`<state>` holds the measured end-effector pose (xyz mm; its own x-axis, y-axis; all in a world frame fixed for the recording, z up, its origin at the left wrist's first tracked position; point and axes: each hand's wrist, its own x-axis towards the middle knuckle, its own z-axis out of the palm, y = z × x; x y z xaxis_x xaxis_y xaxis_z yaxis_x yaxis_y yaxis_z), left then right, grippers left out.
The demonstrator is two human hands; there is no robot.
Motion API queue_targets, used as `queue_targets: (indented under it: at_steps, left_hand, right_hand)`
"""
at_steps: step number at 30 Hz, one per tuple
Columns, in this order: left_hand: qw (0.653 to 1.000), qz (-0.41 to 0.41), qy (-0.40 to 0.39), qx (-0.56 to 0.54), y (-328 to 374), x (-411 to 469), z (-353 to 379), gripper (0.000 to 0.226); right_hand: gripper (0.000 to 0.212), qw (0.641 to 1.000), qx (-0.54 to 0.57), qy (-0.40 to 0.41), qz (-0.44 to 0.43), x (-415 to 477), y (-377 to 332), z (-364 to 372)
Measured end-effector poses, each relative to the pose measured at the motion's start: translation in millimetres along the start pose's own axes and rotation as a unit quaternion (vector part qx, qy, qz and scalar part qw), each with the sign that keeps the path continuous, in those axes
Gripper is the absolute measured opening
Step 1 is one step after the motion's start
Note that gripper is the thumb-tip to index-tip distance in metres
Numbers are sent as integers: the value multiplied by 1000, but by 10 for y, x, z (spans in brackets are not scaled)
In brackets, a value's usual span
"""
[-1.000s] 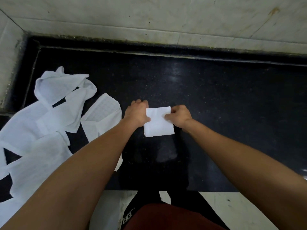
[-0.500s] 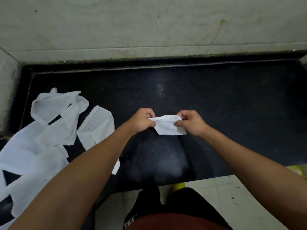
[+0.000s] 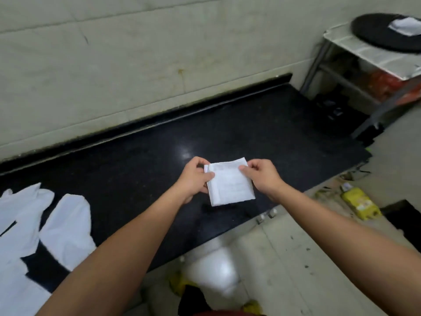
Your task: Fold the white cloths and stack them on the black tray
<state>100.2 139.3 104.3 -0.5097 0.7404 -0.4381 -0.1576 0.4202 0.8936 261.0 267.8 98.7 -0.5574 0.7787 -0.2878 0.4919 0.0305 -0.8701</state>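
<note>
Black speckled stone makes up the long polished counter point(image 3: 141, 160), which runs from the far left of the hands out to their right and shows a soft glare spot just beyond them. A raised dark lip closes its far edge where it meets the pale, stained tiled wall point(image 3: 136, 65) behind the hands.

The left hand point(image 3: 193, 179) and the right hand point(image 3: 264, 179) each pinch an upper corner of a small folded square white cloth point(image 3: 230, 185), thumbs on top and fingers curled under. The cloth is held between them over the near part of the counter; whether its lower edge touches the stone cannot be told.

Well to the left of the hands, loose unfolded white cloths point(image 3: 63, 229) lie spread on the counter, overlapping one another.

Far off to the right and beyond the hands stands a white slatted rack on grey metal legs point(image 3: 341, 42). On it sits the round black tray point(image 3: 378, 33), carrying another folded white cloth point(image 3: 405, 26) near its right side.

Below and to the right of the hands lies the pale tiled floor point(image 3: 307, 258), marked with dark specks, and a yellow packet point(image 3: 361, 206) rests on it near the counter's end.
</note>
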Motion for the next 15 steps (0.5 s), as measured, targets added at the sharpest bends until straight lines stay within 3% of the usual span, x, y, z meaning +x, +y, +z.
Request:
queue_targets:
  at_steps: [7, 11, 15]
  left_hand:
    - [990, 96, -64, 82, 385, -100, 1679, 18]
    - [979, 128, -101, 125, 623, 53, 2360, 20]
    - [976, 124, -124, 131, 829, 374, 2964, 12]
  right_hand:
    - [29, 987, -90, 128, 28, -376, 554, -1521]
    - [16, 984, 0, 173, 52, -392, 872, -2142]
    - [31, 976, 42, 206, 60, -294, 1094, -2687]
